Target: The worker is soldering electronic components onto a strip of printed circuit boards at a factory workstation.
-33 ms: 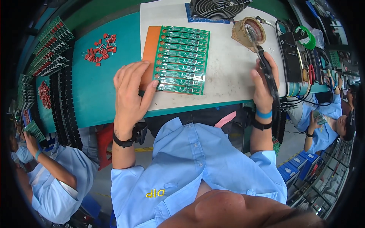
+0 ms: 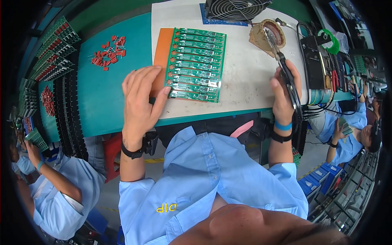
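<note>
My left hand (image 2: 141, 100) lies flat with spread fingers on the orange board (image 2: 161, 45), its fingertips touching the near left corner of the green panel of circuit boards (image 2: 196, 63) on it. My right hand (image 2: 283, 94) grips a black soldering iron (image 2: 281, 61) like a pen. The iron's tip reaches up into a round tip-cleaning holder (image 2: 267, 34) at the far right of the white mat (image 2: 245, 77).
A black fan (image 2: 234, 8) stands at the back. Red components (image 2: 108, 53) lie loose on the teal bench (image 2: 102, 98), with racks of boards (image 2: 55, 51) at the left. A black soldering station (image 2: 314, 65) and tools sit at the right. Co-workers in blue sit on both sides.
</note>
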Demonstrator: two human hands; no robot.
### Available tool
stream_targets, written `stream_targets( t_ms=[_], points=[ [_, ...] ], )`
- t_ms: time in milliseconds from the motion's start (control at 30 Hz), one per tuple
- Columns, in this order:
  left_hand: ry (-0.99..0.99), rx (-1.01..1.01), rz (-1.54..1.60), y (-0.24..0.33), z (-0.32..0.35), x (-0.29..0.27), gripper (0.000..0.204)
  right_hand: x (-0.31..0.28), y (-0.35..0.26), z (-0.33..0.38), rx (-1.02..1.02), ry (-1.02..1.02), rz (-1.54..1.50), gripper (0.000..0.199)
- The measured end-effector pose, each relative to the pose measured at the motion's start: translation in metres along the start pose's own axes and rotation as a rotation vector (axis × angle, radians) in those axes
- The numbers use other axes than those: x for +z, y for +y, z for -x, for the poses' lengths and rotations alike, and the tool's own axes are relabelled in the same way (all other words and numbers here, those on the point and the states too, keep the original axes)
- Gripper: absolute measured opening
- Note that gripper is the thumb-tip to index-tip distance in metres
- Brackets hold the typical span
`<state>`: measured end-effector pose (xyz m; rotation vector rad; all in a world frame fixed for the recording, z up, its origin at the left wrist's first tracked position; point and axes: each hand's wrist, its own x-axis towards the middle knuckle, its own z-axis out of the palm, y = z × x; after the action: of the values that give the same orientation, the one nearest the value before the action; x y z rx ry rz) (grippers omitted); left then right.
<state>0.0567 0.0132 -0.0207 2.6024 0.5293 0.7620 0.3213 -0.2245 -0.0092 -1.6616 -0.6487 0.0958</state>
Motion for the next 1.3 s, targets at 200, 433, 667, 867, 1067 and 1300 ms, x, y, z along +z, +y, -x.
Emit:
stream_targets(
  t_ms=[200, 433, 667, 867, 1067, 1300],
  points=[
    [0.011, 0.009, 0.002, 0.000, 0.002, -0.003, 0.049, -0.018, -0.021, 0.041, -0.115, -0.448, -0.066, 0.041],
    [-0.007, 0.006, 0.023, 0.001, 0.000, -0.004, 0.051, -0.008, -0.025, 0.043, -0.129, -0.551, -0.066, 0.039],
    [-0.019, -0.003, 0.016, 0.001, 0.000, -0.004, 0.050, -0.002, -0.029, 0.043, -0.084, -0.558, -0.049, 0.039],
    [-0.026, -0.006, 0.006, 0.002, 0.000, -0.004, 0.050, -0.001, -0.031, 0.042, -0.082, -0.568, -0.036, 0.041],
    [-0.023, -0.009, 0.003, 0.002, -0.001, -0.005, 0.050, -0.002, -0.032, 0.041, -0.089, -0.573, -0.036, 0.041],
    [-0.027, -0.006, 0.004, 0.001, -0.001, -0.004, 0.050, -0.007, -0.029, 0.035, -0.133, -0.554, -0.019, 0.041]
  ],
)
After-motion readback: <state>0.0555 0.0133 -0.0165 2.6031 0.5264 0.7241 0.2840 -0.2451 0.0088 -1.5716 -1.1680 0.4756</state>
